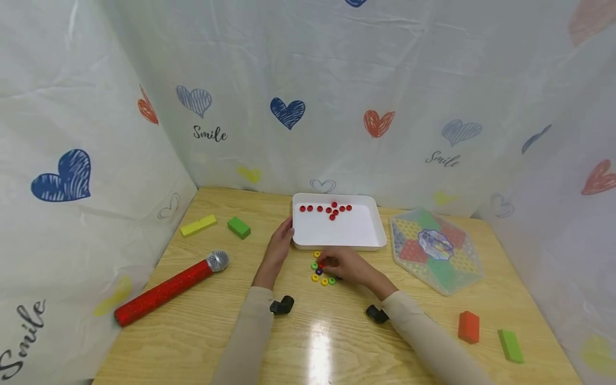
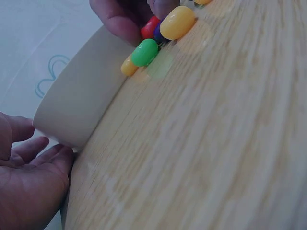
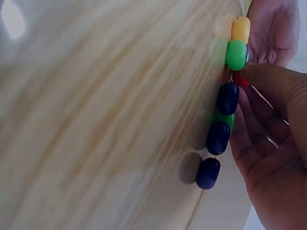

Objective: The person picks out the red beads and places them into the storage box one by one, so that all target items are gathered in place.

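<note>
Red microphone (image 1: 166, 289), green block (image 1: 239, 227), hexagonal board (image 1: 437, 250), probably checkers

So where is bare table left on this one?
Bare wood lies between the microphone and the left hand, and between the right hand and the orange block. It is crowded at the beads below the white tray.

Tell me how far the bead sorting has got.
Done: about ten red beads already lie in the white tray. In hand: the right hand pinches another red bead from the loose pile in front of the tray, while the left hand rests against the tray's left edge. Left: yellow, green and dark blue beads remain on the table; I can't tell whether more red ones do.
</note>
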{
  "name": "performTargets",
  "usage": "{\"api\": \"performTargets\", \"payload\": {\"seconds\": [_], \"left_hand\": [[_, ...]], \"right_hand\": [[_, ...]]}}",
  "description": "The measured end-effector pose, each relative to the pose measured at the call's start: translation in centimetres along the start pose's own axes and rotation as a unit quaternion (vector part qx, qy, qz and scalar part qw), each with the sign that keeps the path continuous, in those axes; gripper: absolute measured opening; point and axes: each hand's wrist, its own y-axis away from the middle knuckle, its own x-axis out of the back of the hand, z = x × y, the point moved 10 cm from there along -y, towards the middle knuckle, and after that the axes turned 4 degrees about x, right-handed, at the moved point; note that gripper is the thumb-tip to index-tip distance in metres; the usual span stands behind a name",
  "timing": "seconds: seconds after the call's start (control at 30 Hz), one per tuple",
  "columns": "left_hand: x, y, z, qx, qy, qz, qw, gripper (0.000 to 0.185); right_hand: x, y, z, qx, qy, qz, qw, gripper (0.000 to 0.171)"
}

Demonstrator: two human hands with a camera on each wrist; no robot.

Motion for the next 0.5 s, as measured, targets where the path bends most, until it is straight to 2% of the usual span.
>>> {"api": "performTargets", "payload": {"seconds": [0.13,0.27,0.5], "left_hand": [[0.0,0.0,0.0,0.001,0.001,0.0,1.0,0.048],[0.0,0.0,0.0,0.003,0.004,0.001,1.0,0.048],[0.0,0.1,-0.2,0.006,0.01,-0.002,0.9999,0.048]], "right_hand": [[0.6,0.2,-0.8,-0.002,-0.012,-0.004,1.0,0.017],[2.2,0.3,-2.0,0.026,-0.033,0.008,0.999,0.019],[5.9,-1.2,-1.0,0.032,-0.067,0.022,0.997,0.019]]}}
